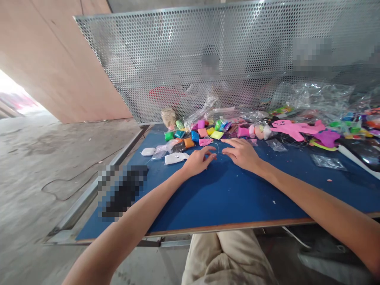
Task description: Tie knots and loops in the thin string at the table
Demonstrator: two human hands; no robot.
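My left hand (199, 161) hovers over or rests on the blue table, its thumb and fingers apart and nothing visible between them. Opposite it, my right hand (242, 152) has its fingers stretched toward the colourful packets, also with nothing visible in it. A thin pale strand (219, 148) curves between the two hands; I cannot tell whether either hand touches it. Just beyond the fingertips lie a pink packet (205, 141) and a pale yellow packet (217, 135). A white strip (175, 158) lies left of my left hand.
A perforated metal panel (184, 51) rises behind the blue table (237, 198). Small coloured packets line the back, with a pink figure-shaped piece (297, 128) at right. A white case (148, 151) and a blurred-out dark object (126, 192) lie left. Clear plastic bags (320, 97) are heaped back right.
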